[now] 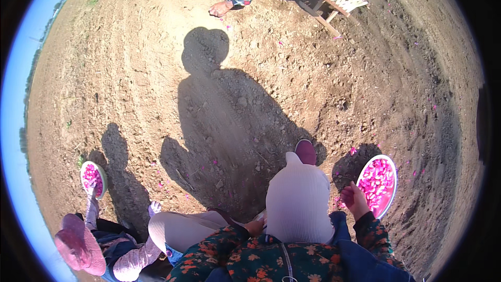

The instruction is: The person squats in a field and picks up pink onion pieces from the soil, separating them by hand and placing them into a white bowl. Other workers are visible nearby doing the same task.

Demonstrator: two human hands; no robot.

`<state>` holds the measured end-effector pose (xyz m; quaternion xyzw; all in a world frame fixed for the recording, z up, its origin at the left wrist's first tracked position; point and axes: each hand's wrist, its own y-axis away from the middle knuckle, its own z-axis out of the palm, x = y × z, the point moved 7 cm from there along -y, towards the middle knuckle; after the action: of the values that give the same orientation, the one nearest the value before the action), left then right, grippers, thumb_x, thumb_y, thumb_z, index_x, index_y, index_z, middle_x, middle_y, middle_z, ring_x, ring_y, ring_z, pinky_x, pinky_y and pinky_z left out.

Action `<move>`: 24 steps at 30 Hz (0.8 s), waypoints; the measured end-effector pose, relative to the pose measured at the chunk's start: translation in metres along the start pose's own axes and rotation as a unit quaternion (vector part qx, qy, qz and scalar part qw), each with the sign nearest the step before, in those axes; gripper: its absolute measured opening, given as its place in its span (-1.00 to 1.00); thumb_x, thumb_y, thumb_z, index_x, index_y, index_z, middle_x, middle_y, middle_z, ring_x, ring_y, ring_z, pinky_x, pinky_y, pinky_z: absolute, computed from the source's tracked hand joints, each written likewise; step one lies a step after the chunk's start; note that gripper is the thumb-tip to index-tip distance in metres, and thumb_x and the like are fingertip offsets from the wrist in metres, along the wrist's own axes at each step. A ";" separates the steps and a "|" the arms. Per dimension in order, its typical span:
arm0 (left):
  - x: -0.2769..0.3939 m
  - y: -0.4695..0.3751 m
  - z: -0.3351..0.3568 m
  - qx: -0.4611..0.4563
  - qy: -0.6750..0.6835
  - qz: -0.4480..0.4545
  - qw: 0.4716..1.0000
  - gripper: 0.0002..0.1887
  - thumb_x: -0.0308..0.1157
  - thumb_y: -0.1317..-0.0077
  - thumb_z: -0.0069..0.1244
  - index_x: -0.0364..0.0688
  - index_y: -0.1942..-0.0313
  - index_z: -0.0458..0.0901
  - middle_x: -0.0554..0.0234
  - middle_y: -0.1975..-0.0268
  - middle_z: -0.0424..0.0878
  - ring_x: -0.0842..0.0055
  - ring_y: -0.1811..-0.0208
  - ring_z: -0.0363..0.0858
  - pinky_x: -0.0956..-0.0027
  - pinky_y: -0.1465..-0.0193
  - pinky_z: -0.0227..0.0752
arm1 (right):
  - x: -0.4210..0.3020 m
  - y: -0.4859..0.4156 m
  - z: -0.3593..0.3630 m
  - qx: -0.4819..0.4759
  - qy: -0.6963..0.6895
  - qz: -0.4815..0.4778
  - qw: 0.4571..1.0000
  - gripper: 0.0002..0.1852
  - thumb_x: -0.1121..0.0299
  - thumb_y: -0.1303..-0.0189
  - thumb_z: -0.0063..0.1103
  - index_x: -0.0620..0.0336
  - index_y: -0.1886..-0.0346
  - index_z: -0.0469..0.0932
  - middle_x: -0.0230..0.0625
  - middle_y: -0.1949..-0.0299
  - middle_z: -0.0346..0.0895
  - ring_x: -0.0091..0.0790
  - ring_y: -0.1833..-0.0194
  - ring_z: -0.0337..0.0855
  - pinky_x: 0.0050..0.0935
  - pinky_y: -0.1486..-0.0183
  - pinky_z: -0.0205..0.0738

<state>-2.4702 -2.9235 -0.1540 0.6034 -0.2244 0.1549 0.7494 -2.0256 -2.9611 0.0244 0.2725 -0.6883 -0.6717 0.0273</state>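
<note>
My right hand (355, 200) is at the left rim of an oval-looking basin (394, 188) with a white rim, its fingers curled. Bright pink and whitish seed-like pieces (376, 182) fill much of the basin. Some pink bits show beside my fingertips; whether they are in the hand or on the soil behind it is unclear. Close to my lap, between my legs, is my left hand (255, 227), partly hidden by the sleeve and knee. Something pale shows at its fingers, too small to make out. Dry, crumbly soil (242, 141) lies before me under my shadow.
At lower left, a person in a pink hat (80, 244) reaches into a smaller pale bowl (103, 180) of pink pieces. Ahead, another person's hand (221, 8) touches the soil beside a low wooden folding stool (327, 19). Pink bits are scattered about.
</note>
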 end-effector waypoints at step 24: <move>0.107 0.142 -0.118 0.389 -0.009 -0.029 0.921 -0.66 -0.18 -0.01 0.17 -0.28 0.35 0.60 -0.09 0.36 0.62 0.07 0.29 0.64 0.14 0.21 0.48 | 0.092 -0.136 -0.169 0.020 -0.404 -0.054 0.913 -0.88 0.31 -0.24 0.12 0.11 0.37 0.53 -0.40 0.49 0.57 -0.53 0.61 0.35 -0.61 0.59 0.29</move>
<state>-2.4327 -2.7814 0.0004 0.8551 -0.1354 0.2031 0.4573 -1.9897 -3.1460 -0.1169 0.0154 -0.6384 -0.7109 -0.2947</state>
